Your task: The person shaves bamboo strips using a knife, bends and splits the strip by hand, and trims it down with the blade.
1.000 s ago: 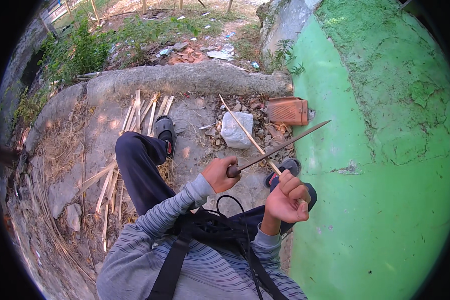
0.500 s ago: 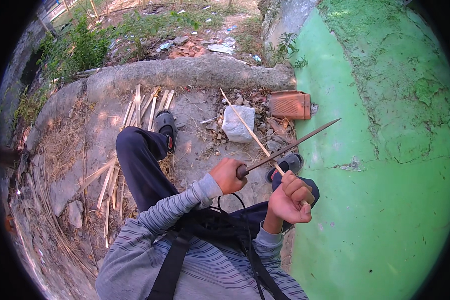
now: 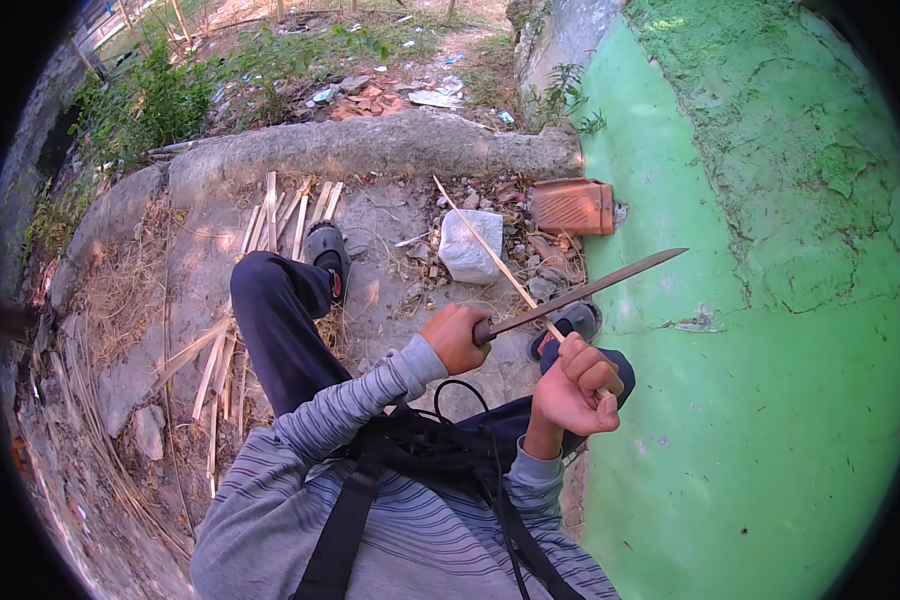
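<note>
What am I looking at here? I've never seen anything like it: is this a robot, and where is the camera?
No robot here: these are a person's own bare hands. The camera is worn on the person's head and looks down; its wide, round lens makes straight edges bend. The left hand grips a long knife by its handle, while the right hand is closed around a thin stick. In this view, the blade crosses the stick. On the ground lie a white block, an orange tile and pale strips. A green wall rises on the right.
</note>
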A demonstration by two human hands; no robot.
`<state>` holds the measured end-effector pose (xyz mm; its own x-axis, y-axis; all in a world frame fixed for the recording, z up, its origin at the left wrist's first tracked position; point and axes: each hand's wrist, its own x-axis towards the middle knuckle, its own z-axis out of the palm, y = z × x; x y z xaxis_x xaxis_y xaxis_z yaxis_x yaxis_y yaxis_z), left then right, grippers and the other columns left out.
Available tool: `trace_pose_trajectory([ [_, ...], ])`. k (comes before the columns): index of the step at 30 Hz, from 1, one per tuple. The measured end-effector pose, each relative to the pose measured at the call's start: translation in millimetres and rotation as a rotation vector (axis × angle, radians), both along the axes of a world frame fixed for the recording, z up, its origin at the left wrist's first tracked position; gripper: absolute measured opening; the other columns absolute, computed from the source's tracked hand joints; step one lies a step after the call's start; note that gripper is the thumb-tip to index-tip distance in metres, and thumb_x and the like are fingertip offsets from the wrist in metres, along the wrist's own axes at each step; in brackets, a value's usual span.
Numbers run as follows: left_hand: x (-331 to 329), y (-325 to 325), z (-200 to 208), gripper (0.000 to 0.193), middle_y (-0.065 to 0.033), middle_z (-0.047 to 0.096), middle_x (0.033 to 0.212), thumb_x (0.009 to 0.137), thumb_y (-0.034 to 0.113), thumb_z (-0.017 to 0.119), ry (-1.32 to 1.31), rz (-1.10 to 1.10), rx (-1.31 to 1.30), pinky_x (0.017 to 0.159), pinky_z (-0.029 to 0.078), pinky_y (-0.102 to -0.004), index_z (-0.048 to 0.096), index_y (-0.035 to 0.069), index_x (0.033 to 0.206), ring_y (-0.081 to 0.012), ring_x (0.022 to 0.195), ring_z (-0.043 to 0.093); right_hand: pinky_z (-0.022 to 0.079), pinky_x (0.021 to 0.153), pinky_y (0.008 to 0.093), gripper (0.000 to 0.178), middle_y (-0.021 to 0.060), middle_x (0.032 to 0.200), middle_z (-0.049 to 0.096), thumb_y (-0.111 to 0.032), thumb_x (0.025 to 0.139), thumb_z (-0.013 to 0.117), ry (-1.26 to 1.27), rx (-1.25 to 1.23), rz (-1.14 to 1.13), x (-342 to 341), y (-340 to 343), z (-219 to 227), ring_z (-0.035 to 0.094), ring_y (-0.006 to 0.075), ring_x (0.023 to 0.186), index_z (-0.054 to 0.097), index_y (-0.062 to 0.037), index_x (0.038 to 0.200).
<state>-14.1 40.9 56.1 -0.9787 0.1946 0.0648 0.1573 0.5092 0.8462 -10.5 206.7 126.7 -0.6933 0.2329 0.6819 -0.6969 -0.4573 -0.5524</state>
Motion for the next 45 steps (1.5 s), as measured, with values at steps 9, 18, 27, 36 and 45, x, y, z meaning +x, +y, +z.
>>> trace_pose_trajectory([
  [9,8,-5,8,0.025,-0.0213,0.057,0.065,0.069,0.019,0.071,0.003,0.016,0.198,0.06,0.043,-0.0485,0.057,0.001,0.076,-0.044,0.067,0.057,0.017,0.054,0.0337,0.041,0.0004,0.051,0.021,-0.035,0.084,0.041,0.008,0.045,0.036,-2,-2,5,0.016,0.0123,0.05,0.021,-0.0107,0.058],
  [18,8,-17,-37,0.035,-0.0155,0.059,0.057,0.082,0.029,0.073,-0.15,0.012,0.058,0.053,0.048,-0.0417,0.059,-0.002,0.079,-0.0321,0.051,0.062,0.016,0.052,0.0334,0.041,0.0003,0.049,0.021,-0.036,0.084,0.041,-0.006,0.026,-0.006,-9,0,7,0.015,0.0122,0.049,0.021,-0.011,0.058],
  [27,-3,-43,-57,0.033,-0.0106,0.062,0.059,0.086,0.029,0.071,-0.587,0.091,0.203,0.044,0.049,-0.034,0.057,0.0,0.077,-0.0184,0.045,0.063,0.016,0.052,0.0334,0.044,-0.0002,0.049,0.02,-0.037,0.085,0.043,0.01,0.042,0.011,-7,-3,8,0.015,0.012,0.049,0.021,-0.0112,0.058],
  [36,-5,-49,-88,0.038,-0.011,0.061,0.063,0.087,0.035,0.073,-0.473,0.076,0.09,0.047,0.048,-0.0347,0.056,0.001,0.088,-0.0191,0.047,0.062,0.015,0.048,0.0307,0.05,-0.0007,0.047,0.022,-0.04,0.088,0.045,0.013,0.023,-0.043,-12,0,11,0.017,0.0109,0.045,0.022,-0.0094,0.055],
  [45,5,-62,-108,0.045,-0.0041,0.052,0.053,0.086,0.041,0.075,-0.556,0.242,0.149,0.04,0.042,-0.033,0.056,0.0,0.091,-0.0161,0.041,0.054,0.016,0.052,0.0333,0.044,-0.0003,0.05,0.021,-0.037,0.086,0.043,0.02,0.035,0.041,-10,-4,8,0.016,0.012,0.049,0.022,-0.0113,0.057],
])
